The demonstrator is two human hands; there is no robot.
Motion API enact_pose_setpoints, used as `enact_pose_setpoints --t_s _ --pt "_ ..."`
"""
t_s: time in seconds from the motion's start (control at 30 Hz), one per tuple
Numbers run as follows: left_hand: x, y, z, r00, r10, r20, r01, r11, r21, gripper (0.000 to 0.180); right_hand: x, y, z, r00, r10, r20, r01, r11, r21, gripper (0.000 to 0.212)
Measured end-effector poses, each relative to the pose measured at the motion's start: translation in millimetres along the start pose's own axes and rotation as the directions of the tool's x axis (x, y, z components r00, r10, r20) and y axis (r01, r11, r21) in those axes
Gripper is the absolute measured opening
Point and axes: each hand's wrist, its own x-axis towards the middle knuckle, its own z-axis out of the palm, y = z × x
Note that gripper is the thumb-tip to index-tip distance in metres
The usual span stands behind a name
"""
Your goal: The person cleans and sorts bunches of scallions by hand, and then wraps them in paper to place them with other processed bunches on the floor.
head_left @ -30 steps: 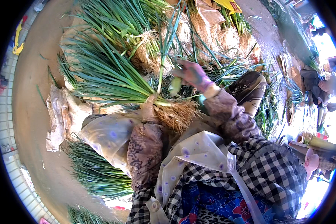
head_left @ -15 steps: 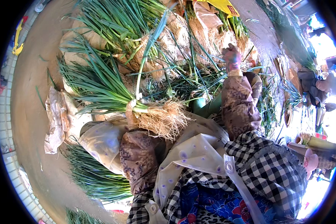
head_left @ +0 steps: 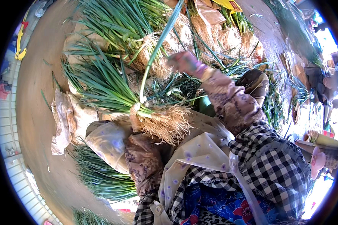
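**Hands tying a bunch of spring onions with a leaf strip**

The left hand [head_left: 139,122] is gripping a bunch of spring onions [head_left: 112,90] just above its pale root tuft [head_left: 169,123], at the centre of the frame, fingers closed around the neck of the bunch. The right hand [head_left: 184,62], a little above and to the right, is pinching a long green leaf strip [head_left: 157,48], which is running from the top edge down to the neck of the bunch, where it appears to be wrapping around it.

Judging from this, the stalks are already gathered and the tie is started but not finished: the strip is standing out long and loose, not knotted off.

Other rooted bunches [head_left: 139,26] are lying in the upper part of the frame, loose greens [head_left: 101,176] at the lower left beside crumpled paper [head_left: 65,120] on the brown ground [head_left: 33,112]. Whether those bunches are tied I cannot tell.
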Motion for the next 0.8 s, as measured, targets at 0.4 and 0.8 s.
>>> enact_pose_setpoints --t_s 0.4,0.8 --pt "-2 -4 21 0.999 0.027 0.025 -0.029 0.994 0.103 0.042 -64 -24 0 0.842 0.370 -0.392 -0.525 0.726 -0.444 0.044" --pt "-7 -37 37 0.966 0.027 -0.257 -0.027 1.000 0.004 0.038 59 -9 119 0.927 0.096 -0.364 -0.294 0.786 -0.543 0.021"
